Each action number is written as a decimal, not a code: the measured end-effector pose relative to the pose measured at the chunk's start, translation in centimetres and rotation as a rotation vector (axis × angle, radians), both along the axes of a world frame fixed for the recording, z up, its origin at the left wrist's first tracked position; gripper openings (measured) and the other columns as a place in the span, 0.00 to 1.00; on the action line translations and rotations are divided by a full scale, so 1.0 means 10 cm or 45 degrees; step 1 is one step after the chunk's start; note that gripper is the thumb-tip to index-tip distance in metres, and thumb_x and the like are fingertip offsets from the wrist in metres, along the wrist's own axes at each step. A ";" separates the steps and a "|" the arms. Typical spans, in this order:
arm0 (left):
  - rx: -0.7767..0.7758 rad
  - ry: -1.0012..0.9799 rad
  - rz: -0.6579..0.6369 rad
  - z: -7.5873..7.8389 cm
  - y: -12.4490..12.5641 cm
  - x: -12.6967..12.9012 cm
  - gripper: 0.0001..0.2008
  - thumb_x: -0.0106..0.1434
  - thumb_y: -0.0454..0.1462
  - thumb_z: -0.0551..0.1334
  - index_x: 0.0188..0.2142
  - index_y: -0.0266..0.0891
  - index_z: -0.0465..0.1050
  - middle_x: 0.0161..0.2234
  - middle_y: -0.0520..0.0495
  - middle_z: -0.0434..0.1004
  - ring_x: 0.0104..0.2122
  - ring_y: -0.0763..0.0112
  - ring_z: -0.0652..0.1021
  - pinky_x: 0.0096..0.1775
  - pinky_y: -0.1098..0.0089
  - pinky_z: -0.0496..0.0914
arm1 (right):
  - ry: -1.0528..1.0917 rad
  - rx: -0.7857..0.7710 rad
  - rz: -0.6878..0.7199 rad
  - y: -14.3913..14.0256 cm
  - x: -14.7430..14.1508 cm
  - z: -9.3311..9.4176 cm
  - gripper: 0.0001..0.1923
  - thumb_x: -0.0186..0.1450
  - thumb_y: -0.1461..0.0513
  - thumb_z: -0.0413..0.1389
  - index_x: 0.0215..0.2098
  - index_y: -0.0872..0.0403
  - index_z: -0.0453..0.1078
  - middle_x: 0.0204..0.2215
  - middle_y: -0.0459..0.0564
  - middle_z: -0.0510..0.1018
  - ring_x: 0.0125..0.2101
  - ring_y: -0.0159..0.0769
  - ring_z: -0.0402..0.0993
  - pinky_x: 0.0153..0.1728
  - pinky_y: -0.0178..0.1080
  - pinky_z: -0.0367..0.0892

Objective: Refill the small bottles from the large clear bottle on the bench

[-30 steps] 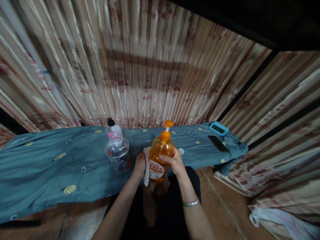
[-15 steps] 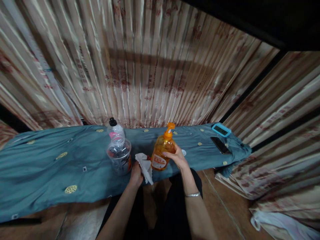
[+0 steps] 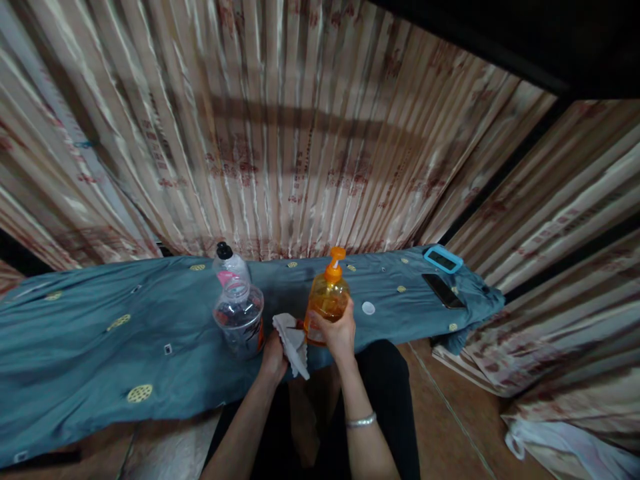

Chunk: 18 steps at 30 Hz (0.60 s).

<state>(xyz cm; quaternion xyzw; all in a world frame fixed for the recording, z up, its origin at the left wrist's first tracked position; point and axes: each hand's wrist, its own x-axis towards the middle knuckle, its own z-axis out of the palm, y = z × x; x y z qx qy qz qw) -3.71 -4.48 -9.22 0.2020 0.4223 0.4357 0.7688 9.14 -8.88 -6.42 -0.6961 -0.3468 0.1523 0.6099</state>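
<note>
My right hand (image 3: 341, 331) is wrapped round an amber pump bottle (image 3: 327, 300) with an orange pump top, part full of liquid and held nearly upright. Its label is mostly covered by my fingers. My left hand (image 3: 275, 355), just left of the bottle, is closed on a white tissue (image 3: 293, 343) that hangs down over the front edge of the cloth. Close by on the left stands a clear plastic tub (image 3: 243, 327). Right behind the tub is a clear bottle (image 3: 235, 267) with a black cap and something pink in front of it.
A blue-green patterned cloth (image 3: 165, 307) covers the narrow table. At the right lie a dark phone (image 3: 443, 291) and a blue-framed device (image 3: 443, 259). A small white disc (image 3: 369, 308) rests right of the bottle. Behind hangs a pleated curtain (image 3: 300, 133).
The pump bottle has turned more upright, and my right hand has shifted left and lower round it. The white disc is now fully uncovered. My left hand with the tissue has sunk slightly.
</note>
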 end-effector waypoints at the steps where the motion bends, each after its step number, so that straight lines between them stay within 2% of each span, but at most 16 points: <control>1: -0.003 -0.001 -0.015 0.00 0.00 0.00 0.06 0.55 0.37 0.59 0.29 0.37 0.73 0.25 0.45 0.81 0.34 0.59 0.85 0.35 0.66 0.78 | -0.004 -0.011 0.067 -0.01 0.08 0.03 0.34 0.61 0.51 0.65 0.62 0.52 0.63 0.49 0.53 0.77 0.47 0.44 0.76 0.51 0.55 0.70; 3: -0.018 -0.004 -0.034 0.01 0.00 0.00 0.07 0.55 0.37 0.59 0.30 0.37 0.73 0.25 0.44 0.81 0.35 0.58 0.85 0.35 0.66 0.78 | -0.014 -0.024 0.201 -0.05 0.23 0.07 0.28 0.63 0.51 0.64 0.57 0.53 0.67 0.45 0.51 0.79 0.44 0.41 0.78 0.49 0.52 0.72; 4: -0.029 -0.006 -0.035 0.01 -0.01 0.00 0.07 0.55 0.37 0.59 0.30 0.36 0.73 0.25 0.44 0.81 0.35 0.58 0.85 0.34 0.66 0.78 | -0.024 -0.027 0.231 -0.08 0.28 0.08 0.29 0.62 0.51 0.64 0.57 0.53 0.67 0.46 0.52 0.79 0.45 0.42 0.78 0.50 0.53 0.72; 6: -0.043 -0.005 -0.037 0.02 -0.01 0.00 0.07 0.54 0.37 0.58 0.30 0.36 0.73 0.25 0.44 0.81 0.36 0.57 0.85 0.35 0.66 0.78 | -0.044 -0.029 0.198 -0.15 0.29 0.08 0.41 0.57 0.50 0.68 0.63 0.53 0.61 0.54 0.56 0.76 0.52 0.47 0.75 0.55 0.57 0.67; 8: -0.015 -0.009 -0.046 0.00 -0.01 -0.01 0.07 0.54 0.38 0.59 0.29 0.37 0.73 0.25 0.43 0.81 0.37 0.57 0.85 0.36 0.66 0.78 | -0.045 -0.029 0.076 -0.20 0.18 0.05 0.62 0.48 0.47 0.72 0.71 0.54 0.46 0.64 0.64 0.66 0.61 0.54 0.67 0.61 0.58 0.60; 9: 0.014 -0.011 -0.052 -0.01 -0.01 -0.02 0.07 0.53 0.38 0.60 0.28 0.37 0.73 0.25 0.43 0.81 0.38 0.56 0.85 0.36 0.66 0.78 | -0.034 -0.031 0.006 -0.21 0.09 0.03 0.68 0.47 0.45 0.72 0.72 0.57 0.38 0.67 0.68 0.60 0.63 0.55 0.64 0.63 0.58 0.58; 11: 0.072 -0.009 -0.047 -0.05 -0.01 -0.04 0.07 0.52 0.39 0.63 0.28 0.38 0.74 0.25 0.44 0.81 0.38 0.55 0.84 0.37 0.66 0.78 | -0.026 -0.034 -0.097 -0.20 -0.10 -0.02 0.70 0.47 0.44 0.71 0.72 0.60 0.35 0.70 0.70 0.52 0.69 0.56 0.52 0.67 0.55 0.50; 14: 0.098 0.025 -0.041 -0.11 -0.01 -0.06 0.08 0.49 0.40 0.66 0.27 0.38 0.74 0.24 0.45 0.81 0.37 0.54 0.84 0.37 0.65 0.78 | -0.039 -0.013 -0.196 -0.10 -0.29 -0.06 0.74 0.43 0.46 0.72 0.72 0.63 0.33 0.71 0.71 0.46 0.71 0.55 0.44 0.68 0.52 0.45; 16: 0.102 0.038 -0.053 -0.12 0.00 -0.06 0.08 0.50 0.40 0.66 0.28 0.37 0.75 0.25 0.44 0.82 0.37 0.54 0.85 0.37 0.65 0.78 | -0.051 -0.001 -0.228 -0.01 -0.29 -0.07 0.73 0.42 0.48 0.73 0.72 0.62 0.34 0.71 0.72 0.47 0.71 0.54 0.44 0.68 0.52 0.46; 18: 0.077 0.030 -0.063 -0.11 0.00 -0.06 0.08 0.52 0.40 0.64 0.29 0.37 0.75 0.28 0.42 0.83 0.38 0.54 0.85 0.37 0.64 0.79 | -0.059 -0.003 -0.241 0.08 -0.19 -0.08 0.69 0.44 0.48 0.73 0.71 0.59 0.39 0.70 0.70 0.53 0.69 0.56 0.51 0.66 0.54 0.51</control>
